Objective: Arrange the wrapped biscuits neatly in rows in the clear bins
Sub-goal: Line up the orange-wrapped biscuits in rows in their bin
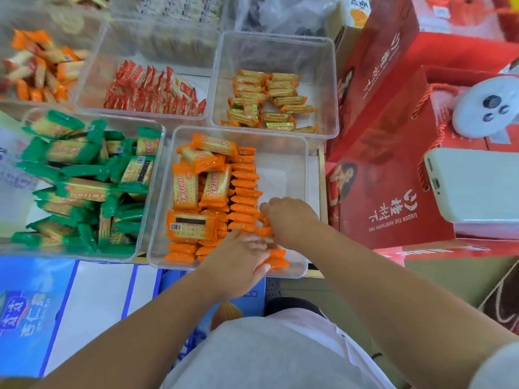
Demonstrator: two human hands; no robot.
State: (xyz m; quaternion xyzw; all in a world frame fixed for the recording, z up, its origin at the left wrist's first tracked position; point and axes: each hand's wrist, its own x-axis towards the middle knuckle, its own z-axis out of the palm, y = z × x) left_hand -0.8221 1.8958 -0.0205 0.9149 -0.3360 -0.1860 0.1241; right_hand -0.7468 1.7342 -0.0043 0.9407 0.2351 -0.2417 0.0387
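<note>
Nearest, the left hand (pixel 238 258) and right hand (pixel 286 217) meet over the near end of a row of orange-wrapped rectangular biscuit packets standing on edge (pixel 244 197) in a clear plastic bin (pixel 280 135). The left fingers are motion-blurred and the right fingertips are hidden under curled knuckles. I cannot tell whether either hand clasps a packet or only presses on it. The packets being handled lie between the two hands, touching both, at the row's near end by the bin's front wall.

The likely risk is that the upright row topples like dominoes if either hand pushes along it, since bare floor lies to its right with nothing to brace it. The loose orange packets lying flat (pixel 196 175) just left could also slide into the row.

Beside it to the left, green-wrapped packets (pixel 92 178) lie jumbled in another bin. Farther off, gold-wrapped packets (pixel 269 99) and red-wrapped packets (pixel 151 91) sit in their own bins
</note>
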